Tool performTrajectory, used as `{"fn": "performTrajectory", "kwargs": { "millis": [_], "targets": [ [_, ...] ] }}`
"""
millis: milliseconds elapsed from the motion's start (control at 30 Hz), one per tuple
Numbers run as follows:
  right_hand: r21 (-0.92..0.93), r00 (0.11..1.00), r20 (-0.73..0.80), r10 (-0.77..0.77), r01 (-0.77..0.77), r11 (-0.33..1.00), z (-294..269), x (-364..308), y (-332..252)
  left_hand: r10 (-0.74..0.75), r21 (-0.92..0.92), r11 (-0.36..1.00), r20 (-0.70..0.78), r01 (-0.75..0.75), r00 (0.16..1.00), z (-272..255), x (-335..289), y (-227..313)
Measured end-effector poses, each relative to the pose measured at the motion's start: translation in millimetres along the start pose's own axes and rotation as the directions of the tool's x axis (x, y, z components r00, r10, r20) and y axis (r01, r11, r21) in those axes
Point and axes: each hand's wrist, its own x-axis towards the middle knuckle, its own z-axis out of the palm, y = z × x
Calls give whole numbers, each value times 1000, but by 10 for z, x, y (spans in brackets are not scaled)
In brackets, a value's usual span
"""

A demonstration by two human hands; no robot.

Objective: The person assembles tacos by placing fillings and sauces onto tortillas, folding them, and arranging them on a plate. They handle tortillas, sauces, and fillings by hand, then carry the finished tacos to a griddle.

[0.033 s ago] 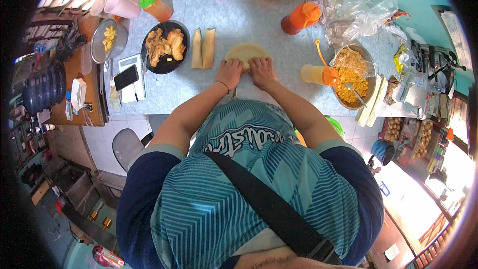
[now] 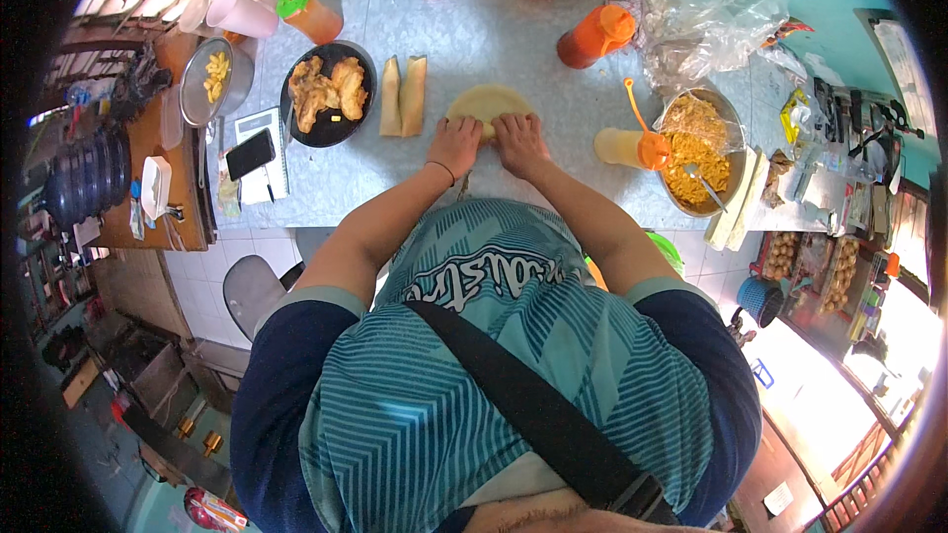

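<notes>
A thin round wrapper (image 2: 491, 101) lies on the table in front of me, its near edge folded over into a roll. My left hand (image 2: 455, 145) has its fingers curled over the left end of that roll. On the right end, my right hand (image 2: 521, 145) grips the same wrapper with bent fingers. Whatever filling is inside is hidden by the fold and my fingers. Two finished-looking rolls (image 2: 414, 96) lie side by side to the left of my hands. A metal bowl (image 2: 735, 119) of orange-yellow shredded filling (image 2: 697, 176) stands at the right, with a spoon (image 2: 707, 190) in it.
Left of the rolls sits a black plate (image 2: 330, 138) of fried pieces, beside a phone (image 2: 251, 153) on a notebook. A pale sauce bottle (image 2: 628, 149) lies near the bowl. Farther back stand a red sauce bottle (image 2: 590, 40), a green-capped bottle (image 2: 314, 19) and crumpled plastic bags (image 2: 711, 30).
</notes>
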Motion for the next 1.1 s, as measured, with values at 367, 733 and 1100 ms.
{"fn": "performTrajectory", "kwargs": {
  "millis": [367, 733, 1100],
  "targets": [
    [458, 670, -128, 731, -614, 643, -39, -308, -32, 101, -39, 994, -37, -103, 994, -24, 142, 95],
    [753, 551, 223, 804, -622, 217, 282, -225, 127, 162, 8, 985, 262, -170, 951, -224, 624, 190],
    [788, 393, 377, 839, -613, -67, 58, -137, 42, 145, 80, 977, 437, -199, 888, -392, 873, 342]
  ]
}}
